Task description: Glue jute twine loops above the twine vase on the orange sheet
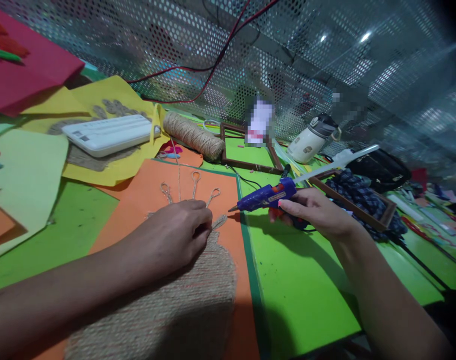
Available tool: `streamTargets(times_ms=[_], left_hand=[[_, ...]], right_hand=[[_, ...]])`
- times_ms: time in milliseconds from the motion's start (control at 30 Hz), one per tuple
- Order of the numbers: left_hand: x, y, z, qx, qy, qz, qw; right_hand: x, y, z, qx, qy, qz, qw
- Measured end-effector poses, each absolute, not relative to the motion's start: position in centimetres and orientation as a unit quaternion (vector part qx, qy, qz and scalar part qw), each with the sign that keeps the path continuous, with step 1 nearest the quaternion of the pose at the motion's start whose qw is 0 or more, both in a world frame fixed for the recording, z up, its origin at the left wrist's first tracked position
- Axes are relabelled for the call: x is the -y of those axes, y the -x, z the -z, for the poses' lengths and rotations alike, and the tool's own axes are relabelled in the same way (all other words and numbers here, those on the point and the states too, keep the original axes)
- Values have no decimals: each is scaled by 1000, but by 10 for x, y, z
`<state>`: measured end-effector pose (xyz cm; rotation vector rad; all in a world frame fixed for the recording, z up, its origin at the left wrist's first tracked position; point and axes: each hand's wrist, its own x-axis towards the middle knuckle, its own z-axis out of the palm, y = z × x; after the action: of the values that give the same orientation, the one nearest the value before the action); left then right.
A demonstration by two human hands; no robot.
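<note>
While the right hand [308, 210] grips a blue glue gun [267, 196], its nozzle just short of a small twine loop [220, 221], the left hand [178, 230] bends over the twine work, fingers curled downward; the fingertips are hidden, so whether they pinch anything cannot be told. Beneath lies a broad twine shape [197, 290] on an orange sheet [145, 187], partly covered by the left hand and forearm; three thin twine loops [194, 190] fan out beyond the knuckles, and a loose strand [179, 180] runs from the left hand toward a twine spool [193, 135] lying on its side. From the gun's rear a long translucent glue stick [336, 165] juts out, crossing in front of a crowded patch of counter [295, 300]; behind the gun sits a brown frame [250, 165], with a blurred, pixelated object [260, 122] at its far edge. Farther right stand a white bottle [306, 142] with a dark lid, a second frame [387, 215] tangled with dark checked cloth [351, 190], and a black bag [385, 167]; at left, a white device [111, 132] weighs on a yellow sheet [118, 90], hiding part of its twine work; red and black cables [216, 60] cross the perforated metal panel [167, 45] behind.
</note>
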<state>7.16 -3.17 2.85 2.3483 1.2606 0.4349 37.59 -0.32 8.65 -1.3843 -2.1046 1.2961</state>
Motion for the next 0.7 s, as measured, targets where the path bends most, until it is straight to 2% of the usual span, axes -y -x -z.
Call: streamTargets(times_ms=[700], left_hand=[[31, -72, -27, -456, -850, -146, 218]], right_hand=[[8, -361, -86, 740, 481, -449, 138]])
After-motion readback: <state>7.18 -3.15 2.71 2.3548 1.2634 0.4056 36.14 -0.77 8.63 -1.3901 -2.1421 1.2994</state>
